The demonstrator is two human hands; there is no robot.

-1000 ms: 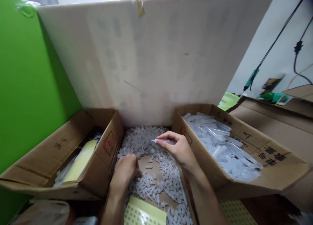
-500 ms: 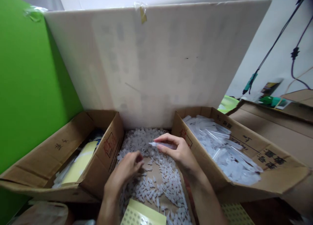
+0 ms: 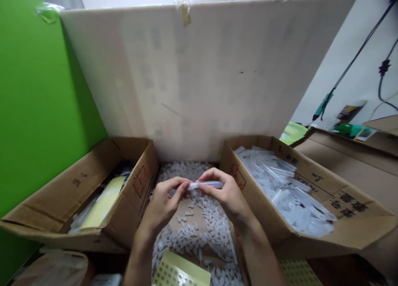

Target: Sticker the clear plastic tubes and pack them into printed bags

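Note:
In front of me my right hand [image 3: 225,190] pinches a clear plastic tube [image 3: 214,184], held nearly level with its narrow end to the left. Thumb and fingers of my left hand [image 3: 168,199] are closed at that narrow end, on a small white pointed cap [image 3: 192,186] that they mostly hide. The two hands almost touch over a heap of small white pointed caps [image 3: 217,224] spread on brown cardboard. To the right, a cardboard box [image 3: 357,232] holds many more clear tubes [image 3: 276,170].
At the left stands another cardboard box [image 3: 83,166] with a yellow sheet [image 3: 105,203] inside. A yellow dotted card [image 3: 180,271] lies at the near edge of the caps. A white board [image 3: 199,78] closes off the back, and a green panel [image 3: 40,103] the left side.
My left hand has risen from the heap of caps to the narrow end of the tube. My right hand still holds the tube in about the same place.

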